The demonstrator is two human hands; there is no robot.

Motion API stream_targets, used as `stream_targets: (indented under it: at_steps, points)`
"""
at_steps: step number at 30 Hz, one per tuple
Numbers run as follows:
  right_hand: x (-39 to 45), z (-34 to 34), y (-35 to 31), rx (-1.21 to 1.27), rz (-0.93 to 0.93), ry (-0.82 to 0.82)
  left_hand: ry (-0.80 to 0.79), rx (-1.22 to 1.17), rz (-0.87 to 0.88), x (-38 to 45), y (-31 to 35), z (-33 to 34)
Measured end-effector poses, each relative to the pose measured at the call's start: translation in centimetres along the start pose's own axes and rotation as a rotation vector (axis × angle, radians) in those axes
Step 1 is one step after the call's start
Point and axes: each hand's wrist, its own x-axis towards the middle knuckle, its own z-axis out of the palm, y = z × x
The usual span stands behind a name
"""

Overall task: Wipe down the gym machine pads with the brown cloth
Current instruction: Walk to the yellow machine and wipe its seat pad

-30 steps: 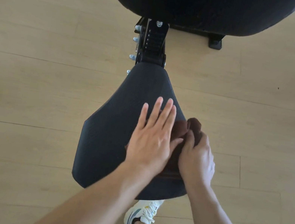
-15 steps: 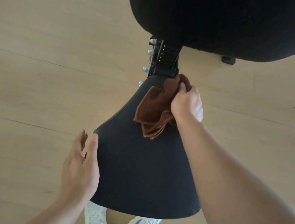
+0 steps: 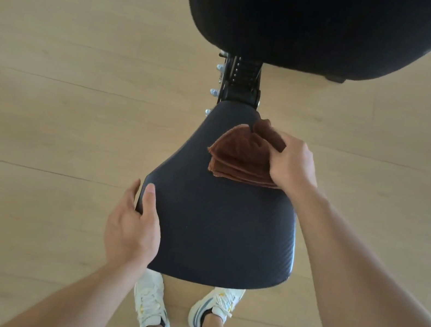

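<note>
The wiping of the seat pad [image 3: 215, 221] is judged to be under way, with the stroke being worked at its narrow far end. The brown cloth [image 3: 238, 156], folded into several layers, is being pressed flat on the right side of that narrow end, just below the black adjustment bracket [image 3: 241, 84]. It is being pinched by the right hand [image 3: 292, 162], whose fingers are curled over the bunched far corner of the fabric. The left hand [image 3: 133, 229] is being rested on the near-left corner of the seat pad, thumb lying on top and fingers wrapped round the edge, apparently to steady it.

Most of the textured seat surface, toward the near edge, is lying bare of cloth, and the larger back pad [image 3: 319, 23] at the top of the view is not being touched; whether either has been wiped cannot be told. The next move is judged to call for the cloth being drawn back across the wide part of the seat with even pressure, the folds being kept flat.

No containers are being shown; only the wooden floor [image 3: 65, 79] and a pair of white shoes [image 3: 152, 305] are in view.
</note>
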Motion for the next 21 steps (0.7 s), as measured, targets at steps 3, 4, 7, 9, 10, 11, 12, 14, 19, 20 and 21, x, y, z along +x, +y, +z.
stream_targets:
  at_steps: [3,4,7,9,10,11,12,14,19,20,21]
  points:
    - [-4.3,-1.3,2.6,-0.018,0.048,-0.011,-0.008,0.011,0.007,-0.1,0.0,0.0]
    - [-5.9,-1.7,3.4,-0.010,0.072,0.000,-0.015,0.016,0.006,-0.1,-0.1,0.0]
    - [-10.9,-2.6,5.1,0.063,0.198,0.062,-0.034,0.027,0.008,0.0,-0.3,0.0]
    - [-14.2,-2.4,6.1,0.123,0.306,0.118,-0.032,0.037,0.017,0.1,-0.3,0.0]
    - [-15.8,-1.9,6.6,0.163,0.341,0.149,-0.027,0.039,0.021,0.2,-0.3,0.0]
    - [-17.5,-1.2,6.8,0.214,0.369,0.184,-0.025,0.047,0.020,0.1,-0.3,0.1]
    - [-18.9,-0.4,6.7,0.266,0.393,0.227,-0.023,0.056,0.021,0.1,-0.2,0.0]
    - [-21.5,1.6,6.2,0.325,0.376,0.339,-0.016,0.067,0.033,0.0,-0.1,0.0]
    - [-24.0,7.5,5.7,0.065,-0.453,0.223,-0.005,0.025,0.068,-0.2,-0.3,-0.2]
    - [-23.8,8.8,5.0,-0.029,-0.535,0.125,-0.008,0.014,0.056,-0.1,-0.2,-0.3]
    - [-23.6,10.0,4.1,-0.116,-0.573,0.053,-0.016,-0.033,0.017,0.1,-0.1,-0.4]
